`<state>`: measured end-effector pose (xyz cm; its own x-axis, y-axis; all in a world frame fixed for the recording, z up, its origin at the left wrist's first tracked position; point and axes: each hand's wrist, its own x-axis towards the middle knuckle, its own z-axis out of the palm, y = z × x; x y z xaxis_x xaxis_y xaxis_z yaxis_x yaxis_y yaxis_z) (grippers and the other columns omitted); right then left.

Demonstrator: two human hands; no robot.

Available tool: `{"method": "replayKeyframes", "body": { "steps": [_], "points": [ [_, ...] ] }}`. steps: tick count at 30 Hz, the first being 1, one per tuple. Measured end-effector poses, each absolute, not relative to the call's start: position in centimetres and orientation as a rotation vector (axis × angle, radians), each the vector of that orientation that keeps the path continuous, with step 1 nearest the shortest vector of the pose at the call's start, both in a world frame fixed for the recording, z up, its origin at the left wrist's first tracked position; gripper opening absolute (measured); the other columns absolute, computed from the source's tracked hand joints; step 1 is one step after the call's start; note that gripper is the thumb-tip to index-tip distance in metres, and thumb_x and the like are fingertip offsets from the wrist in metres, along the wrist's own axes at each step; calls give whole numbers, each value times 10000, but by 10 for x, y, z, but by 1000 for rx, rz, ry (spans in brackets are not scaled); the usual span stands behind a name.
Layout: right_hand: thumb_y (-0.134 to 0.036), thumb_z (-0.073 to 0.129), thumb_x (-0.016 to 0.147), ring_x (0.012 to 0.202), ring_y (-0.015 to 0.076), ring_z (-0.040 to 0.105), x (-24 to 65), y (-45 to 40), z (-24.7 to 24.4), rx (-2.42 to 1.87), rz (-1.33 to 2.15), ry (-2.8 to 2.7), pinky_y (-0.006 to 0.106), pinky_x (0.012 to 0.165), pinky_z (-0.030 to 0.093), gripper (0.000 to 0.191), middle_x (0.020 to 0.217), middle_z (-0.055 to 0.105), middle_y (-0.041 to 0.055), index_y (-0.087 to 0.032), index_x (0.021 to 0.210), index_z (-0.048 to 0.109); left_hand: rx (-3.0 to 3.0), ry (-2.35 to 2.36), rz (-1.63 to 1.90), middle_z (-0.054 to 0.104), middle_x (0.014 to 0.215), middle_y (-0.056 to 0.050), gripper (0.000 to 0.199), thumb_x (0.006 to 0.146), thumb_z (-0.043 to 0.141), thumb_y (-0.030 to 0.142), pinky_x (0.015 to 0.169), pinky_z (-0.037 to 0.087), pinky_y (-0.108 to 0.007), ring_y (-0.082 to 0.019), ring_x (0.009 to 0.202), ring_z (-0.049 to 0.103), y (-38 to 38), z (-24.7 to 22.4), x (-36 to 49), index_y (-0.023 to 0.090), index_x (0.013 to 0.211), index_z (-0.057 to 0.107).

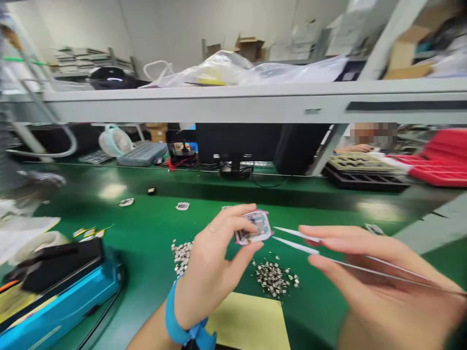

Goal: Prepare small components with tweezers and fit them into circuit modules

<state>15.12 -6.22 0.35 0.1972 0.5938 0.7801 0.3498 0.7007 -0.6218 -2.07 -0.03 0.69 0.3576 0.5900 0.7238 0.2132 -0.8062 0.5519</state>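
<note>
Between the fingers and thumb of my left hand (pixel 215 260) is a small rounded-square electronic module (pixel 260 224) with a white frame and pinkish tabs. A blue wrist strap (pixel 175 316) circles that wrist. My right hand (pixel 379 272) grips a pair of tweezers (pixel 297 245); their two tips stand apart, pointing at the module's right edge. Whether a tip touches it I cannot tell. Under the hands lie a pile of small metallic parts (pixel 273 278) and a second pile of pale parts (pixel 182 255), partly covered by my left hand. A yellow paper sheet (pixel 251 321) is below.
A blue box-shaped device (pixel 65 301) with a black cable stands at left. Similar modules (pixel 182 206) lie farther back on the green table (pixel 146 233). Behind are a monitor (pixel 237 141), a small fan (pixel 116 141), stacked trays (pixel 365 170) and an overhead shelf (pixel 219 104). Another person's hand (pixel 359 148) shows at right.
</note>
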Motion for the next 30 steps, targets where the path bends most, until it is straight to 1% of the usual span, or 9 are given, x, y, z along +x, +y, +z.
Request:
{"method": "replayKeyframes", "body": {
  "steps": [2, 7, 9, 11, 14, 17, 21, 25, 30],
  "points": [
    [17, 659, 630, 840, 154, 599, 153, -63, 7, -834, 213, -1481, 248, 705, 523, 358, 877, 642, -17, -237, 880, 618, 2274, 700, 1430, 568, 1104, -42, 229, 737, 586, 106, 862, 461, -236, -155, 1022, 540, -3, 5, -19, 190, 936, 509],
    [62, 636, 622, 855, 160, 603, 151, -61, 8, -771, 225, -1578, 253, 708, 528, 441, 943, 640, -15, -241, 941, 616, 2396, 705, 1464, 591, 1094, -37, 318, 722, 617, 134, 886, 458, -212, -141, 1010, 556, -9, 6, -18, 181, 1016, 506],
    [63, 618, 639, 893, 170, 596, 153, -64, 9, -753, 227, -1640, 259, 755, 518, 446, 972, 637, -8, -236, 970, 614, 2448, 692, 1444, 603, 1079, -48, 373, 710, 640, 185, 872, 472, -209, -142, 984, 574, -9, 7, -19, 167, 1052, 494],
    [19, 560, 716, 922, 175, 589, 157, -69, 12, -738, 239, -1735, 264, 773, 518, 378, 990, 634, 6, -226, 999, 607, 2488, 691, 1432, 611, 1067, -59, 397, 705, 645, 216, 855, 486, -215, -148, 963, 588, -9, 7, -20, 158, 1068, 494],
    [-101, 487, 814, 930, 193, 591, 161, -76, 17, -746, 202, -1923, 283, 774, 529, 263, 1016, 626, 47, -198, 1031, 600, 2519, 647, 1449, 626, 1040, -68, 248, 716, 625, 189, 826, 502, -223, -161, 945, 600, -8, 8, -19, 159, 953, 558],
    [-108, 574, 760, 894, 201, 606, 159, -80, 17, -721, 163, -1929, 295, 761, 537, 304, 1001, 633, 47, -216, 1044, 591, 2475, 564, 1418, 626, 1037, -62, 70, 705, 609, 110, 777, 514, -202, -160, 919, 612, -9, 9, -18, 162, 731, 571],
    [-40, 632, 692, 811, 163, 618, 148, -75, 13, -693, 257, -1614, 272, 736, 538, 347, 889, 660, -1, -256, 962, 607, 2296, 563, 1414, 621, 1046, -42, 184, 674, 639, 89, 713, 521, -194, -169, 928, 607, -12, 9, -19, 165, 615, 483],
    [-21, 666, 652, 811, 181, 613, 144, -71, 9, -734, 373, -1543, 310, 694, 545, 369, 882, 655, -6, -267, 922, 611, 2203, 504, 1385, 641, 1003, -39, 233, 630, 697, 126, 731, 526, -227, -188, 935, 606, -14, 10, -21, 179, 670, 473],
    [-14, 650, 667, 811, 179, 618, 145, -74, 8, -716, 387, -1568, 320, 712, 548, 374, 901, 656, -8, -271, 936, 616, 2189, 428, 1368, 637, 1023, -56, 222, 616, 707, 110, 696, 528, -217, -196, 914, 615, -14, 10, -22, 169, 659, 497]
  ]
}}
